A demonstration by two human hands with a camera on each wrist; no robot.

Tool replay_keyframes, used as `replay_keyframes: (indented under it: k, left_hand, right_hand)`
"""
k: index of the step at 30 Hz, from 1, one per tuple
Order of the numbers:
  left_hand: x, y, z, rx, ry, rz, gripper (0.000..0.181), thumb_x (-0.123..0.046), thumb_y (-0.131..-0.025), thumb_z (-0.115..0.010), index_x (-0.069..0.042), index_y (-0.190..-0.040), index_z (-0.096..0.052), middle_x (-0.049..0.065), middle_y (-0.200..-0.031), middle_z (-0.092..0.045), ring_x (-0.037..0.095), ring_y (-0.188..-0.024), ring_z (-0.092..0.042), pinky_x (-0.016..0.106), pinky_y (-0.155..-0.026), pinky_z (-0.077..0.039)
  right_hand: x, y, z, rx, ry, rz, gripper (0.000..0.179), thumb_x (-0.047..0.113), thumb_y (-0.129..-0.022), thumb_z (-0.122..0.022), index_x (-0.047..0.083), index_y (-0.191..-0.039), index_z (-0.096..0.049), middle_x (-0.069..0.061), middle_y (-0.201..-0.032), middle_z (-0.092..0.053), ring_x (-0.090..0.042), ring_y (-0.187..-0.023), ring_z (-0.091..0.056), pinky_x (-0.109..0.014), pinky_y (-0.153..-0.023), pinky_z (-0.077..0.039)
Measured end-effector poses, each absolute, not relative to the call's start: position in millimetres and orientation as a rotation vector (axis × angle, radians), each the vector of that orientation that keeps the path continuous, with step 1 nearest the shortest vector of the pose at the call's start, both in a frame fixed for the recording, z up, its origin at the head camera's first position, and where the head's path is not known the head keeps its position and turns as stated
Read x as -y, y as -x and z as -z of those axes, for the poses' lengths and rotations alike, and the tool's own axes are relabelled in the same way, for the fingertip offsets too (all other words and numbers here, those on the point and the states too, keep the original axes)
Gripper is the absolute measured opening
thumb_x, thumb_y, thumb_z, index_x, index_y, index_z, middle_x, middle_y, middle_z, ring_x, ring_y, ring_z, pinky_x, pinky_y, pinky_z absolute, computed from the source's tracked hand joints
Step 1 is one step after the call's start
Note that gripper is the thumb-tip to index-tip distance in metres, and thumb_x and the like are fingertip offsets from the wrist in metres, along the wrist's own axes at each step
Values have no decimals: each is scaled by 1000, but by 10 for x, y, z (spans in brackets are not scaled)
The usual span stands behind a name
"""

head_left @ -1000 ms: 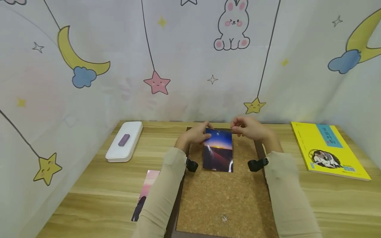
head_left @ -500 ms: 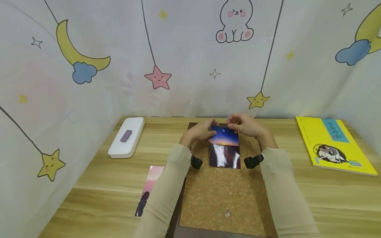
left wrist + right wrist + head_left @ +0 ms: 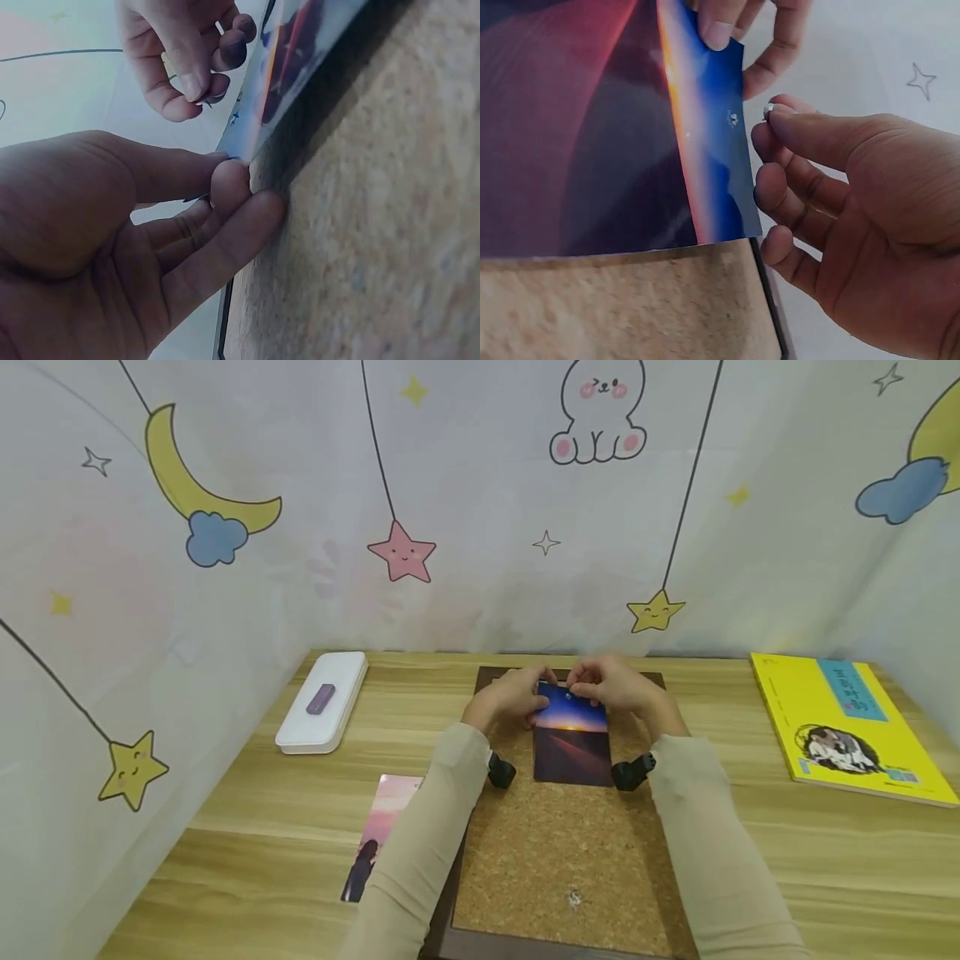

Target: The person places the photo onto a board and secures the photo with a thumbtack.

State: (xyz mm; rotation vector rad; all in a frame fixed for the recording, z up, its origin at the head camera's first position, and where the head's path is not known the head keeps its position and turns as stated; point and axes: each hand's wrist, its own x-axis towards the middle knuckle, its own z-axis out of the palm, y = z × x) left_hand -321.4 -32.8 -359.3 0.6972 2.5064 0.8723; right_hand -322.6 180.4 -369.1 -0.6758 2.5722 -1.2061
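Note:
A glossy sunset photo print (image 3: 572, 743) is held over the upper part of a cork board (image 3: 562, 843) with a dark frame. My left hand (image 3: 513, 693) pinches its top left corner between thumb and fingers, as the left wrist view shows up close. At the top edge, on the right, is my right hand (image 3: 615, 683). Its thumb and index finger pinch a small silver thumbtack (image 3: 768, 112), just off the print's edge in the right wrist view. The tack's pointed tip shows in the left wrist view.
A pink photo print (image 3: 382, 827) lies left of the board, partly behind the left sleeve. A white case (image 3: 326, 668) with a small purple block (image 3: 321, 699) on it stands at the back left. The yellow book (image 3: 847, 727) lies at the right.
My left hand has shifted the sunset print a little to the right over the board. My right hand has moved left, closer to the print's top edge. The head view has tilted slightly.

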Motion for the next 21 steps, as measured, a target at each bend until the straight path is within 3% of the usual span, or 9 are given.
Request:
replay_keyframes:
  k: [8,15,21]
  left_hand:
    - [372,3245,3607,-2564,-686,-811,35,-10,-103,-54,-9,-139,-50,11,-81,-61,21,-65,-64,30,-64,-52]
    - [360,3261,3658,-2634,-710,-641,34,-17,-103,-57,-15,-137,-54,7,-97,-58,21,-83,-53,34,-76,-42]
    - [338,3260,3675,-2653,-720,-585,35,-18,-103,-58,-17,-138,-53,6,-101,-58,22,-90,-53,37,-81,-42]
  right_hand:
    - [-1707,3285,3774,-2593,746,1113,12,4,-101,-57,-4,-106,-65,-15,-92,-64,-23,-74,-57,-32,-65,-48]
    - [-1665,3305,3836,-2594,661,1059,11,3,-100,-59,-3,-106,-66,-16,-98,-68,-22,-78,-61,-29,-66,-49]
    - [-1654,3294,3856,-2638,586,1022,10,5,-99,-60,0,-104,-68,-16,-102,-70,-24,-85,-63,-31,-70,-49]
